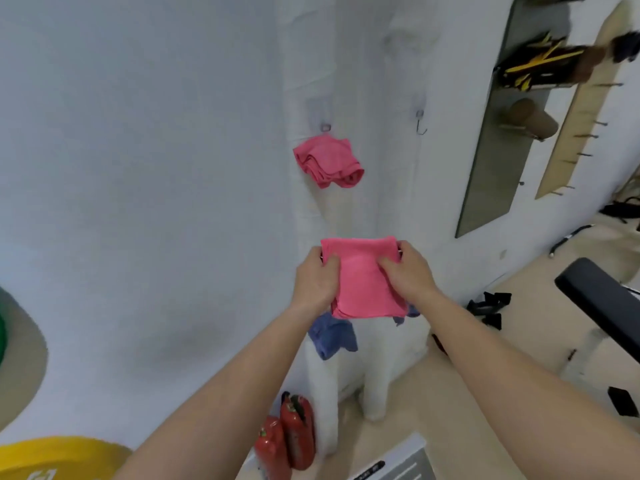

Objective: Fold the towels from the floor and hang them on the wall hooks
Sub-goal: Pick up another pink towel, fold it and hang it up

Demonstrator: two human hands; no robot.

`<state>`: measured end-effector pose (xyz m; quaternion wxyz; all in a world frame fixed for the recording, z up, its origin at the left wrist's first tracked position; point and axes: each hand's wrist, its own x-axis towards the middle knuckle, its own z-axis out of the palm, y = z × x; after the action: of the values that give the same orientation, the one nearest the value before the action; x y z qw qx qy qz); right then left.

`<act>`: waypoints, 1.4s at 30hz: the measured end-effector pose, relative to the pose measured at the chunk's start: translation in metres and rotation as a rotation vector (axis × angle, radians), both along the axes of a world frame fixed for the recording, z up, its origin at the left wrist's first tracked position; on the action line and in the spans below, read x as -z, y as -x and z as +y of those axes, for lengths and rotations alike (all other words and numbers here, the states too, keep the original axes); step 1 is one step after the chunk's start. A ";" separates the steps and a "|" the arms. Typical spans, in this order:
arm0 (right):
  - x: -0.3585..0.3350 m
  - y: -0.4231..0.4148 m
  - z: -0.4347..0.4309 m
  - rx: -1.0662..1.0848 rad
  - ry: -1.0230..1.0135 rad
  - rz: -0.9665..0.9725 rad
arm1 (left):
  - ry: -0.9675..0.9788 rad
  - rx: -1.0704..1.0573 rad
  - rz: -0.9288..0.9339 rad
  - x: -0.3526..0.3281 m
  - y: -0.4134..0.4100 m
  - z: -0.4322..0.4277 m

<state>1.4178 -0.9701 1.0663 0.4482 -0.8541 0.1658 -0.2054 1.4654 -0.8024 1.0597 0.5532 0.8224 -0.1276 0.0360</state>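
I hold a folded pink towel flat in front of the white wall, with both hands gripping it. My left hand pinches its left edge and my right hand pinches its right edge. Above it a second pink towel hangs bunched from a wall hook. To the right of that, a bare metal hook sticks out of the wall. Below my hands a blue towel hangs against the wall, and a further bit of blue cloth shows under my right wrist.
Two red fire extinguishers stand at the wall's foot. A black padded bench is at the right, with black straps on the floor. A wall mirror and a wooden peg rack hang at the right. Yellow and green weight plates lie at the left.
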 end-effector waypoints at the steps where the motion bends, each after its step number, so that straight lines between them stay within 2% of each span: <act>1: -0.011 -0.014 -0.023 -0.004 0.017 -0.020 | 0.006 0.004 -0.019 -0.009 -0.010 -0.023; 5: -0.056 -0.074 -0.115 0.008 0.004 -0.099 | 0.031 0.039 -0.141 -0.054 -0.063 -0.114; 12: -0.128 -0.179 -0.239 0.074 -0.080 -0.274 | 0.195 0.028 -0.204 -0.125 -0.157 -0.237; 17: -0.163 -0.243 -0.283 0.046 -0.054 -0.345 | 0.300 -0.104 -0.189 -0.154 -0.214 -0.286; 22: -0.186 -0.285 -0.311 -0.018 -0.059 -0.421 | 0.422 -0.120 -0.178 -0.166 -0.256 -0.306; 28: -0.174 -0.307 -0.334 -0.114 -0.079 -0.317 | 0.469 -0.123 -0.062 -0.150 -0.280 -0.308; 32: -0.145 -0.304 -0.333 -0.144 -0.207 -0.195 | 0.540 -0.098 0.102 -0.131 -0.277 -0.306; 36: -0.127 -0.291 -0.328 -0.171 -0.320 -0.128 | 0.498 -0.012 0.214 -0.116 -0.270 -0.303; 38: -0.130 -0.287 -0.328 -0.175 -0.310 -0.214 | 0.465 -0.076 0.131 -0.119 -0.271 -0.303; 40: -0.136 -0.287 -0.329 -0.180 -0.193 -0.302 | 0.359 -0.200 -0.103 -0.126 -0.272 -0.301; 42: -0.143 -0.287 -0.332 -0.165 -0.032 -0.335 | 0.196 -0.233 -0.362 -0.132 -0.269 -0.300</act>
<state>1.7046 -1.3020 1.2092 0.4987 -0.8113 0.0213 -0.3046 1.7347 -1.1024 1.1918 0.5906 0.7540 -0.1248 0.2590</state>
